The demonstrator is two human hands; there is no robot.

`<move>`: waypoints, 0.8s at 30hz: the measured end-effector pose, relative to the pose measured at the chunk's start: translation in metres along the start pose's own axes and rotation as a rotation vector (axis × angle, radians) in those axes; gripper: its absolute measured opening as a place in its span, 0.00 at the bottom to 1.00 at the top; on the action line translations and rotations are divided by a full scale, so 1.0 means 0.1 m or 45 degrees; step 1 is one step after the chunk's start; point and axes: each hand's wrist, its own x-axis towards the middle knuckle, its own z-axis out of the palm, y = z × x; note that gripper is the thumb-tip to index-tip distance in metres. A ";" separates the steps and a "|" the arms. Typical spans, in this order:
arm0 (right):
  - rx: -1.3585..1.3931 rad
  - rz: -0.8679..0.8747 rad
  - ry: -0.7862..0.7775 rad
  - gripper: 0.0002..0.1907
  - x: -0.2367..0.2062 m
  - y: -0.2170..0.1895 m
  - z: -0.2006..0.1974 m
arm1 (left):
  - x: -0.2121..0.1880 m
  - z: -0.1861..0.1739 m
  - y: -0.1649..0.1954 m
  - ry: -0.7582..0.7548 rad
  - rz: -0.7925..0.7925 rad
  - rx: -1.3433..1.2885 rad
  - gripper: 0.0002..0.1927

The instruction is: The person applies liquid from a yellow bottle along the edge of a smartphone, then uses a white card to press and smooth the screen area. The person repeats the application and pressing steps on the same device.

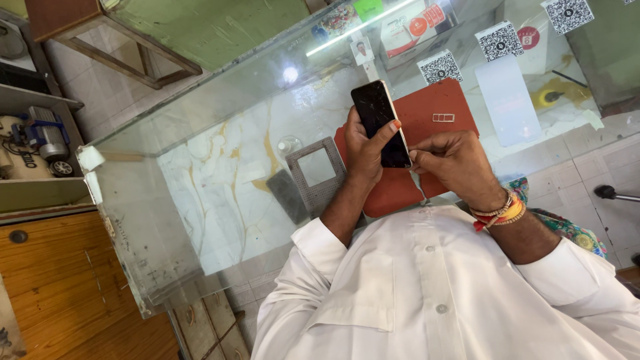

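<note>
1. Plainly, the phone [379, 123] is the centre of things: dark, its screen cracked, held up above the red mat [427, 113] and tilted, top end away from the person.
2. The left hand [363, 150] is clenched around the phone's lower half, thumb laid across the glass and fingers behind it. A firm wrap like this looks right for steadying it; pressing hard with the thumb on the cracked glass would seem unwise.
3. The right hand [453, 163] meets the phone at its right edge, low down, fingertips pinched together there. Whether they nip a small tool or only touch the edge, I cannot tell; the fingers hide it.
4. Work at that edge probably goes best with small, straight motions along the side, while the left hand keeps the phone from twisting.
5. On the mat beyond the phone lies a small tray [443, 118], pale and slotted, well apart from both hands. It could easily be knocked off, so keeping the phone low over the mat seems sensible.
6. Left of the phone, on the glass counter [220, 167], sits a grey frame [315, 173] with a dark slab [287, 195] beside it.
7. Right of the phone and further off lies a clear sheet [508, 100], with square code stickers [440, 67] near the counter's far edge.
</note>
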 end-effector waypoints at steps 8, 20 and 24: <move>-0.004 0.031 -0.026 0.09 -0.01 0.11 -0.09 | -0.01 0.07 0.03 -0.004 0.043 0.095 0.25; 0.040 0.041 -0.085 0.09 0.02 0.18 -0.17 | -0.05 0.12 0.05 -0.019 0.062 0.168 0.24; 0.028 0.064 -0.099 0.09 0.04 0.19 -0.19 | -0.04 0.11 0.05 -0.036 0.049 0.202 0.25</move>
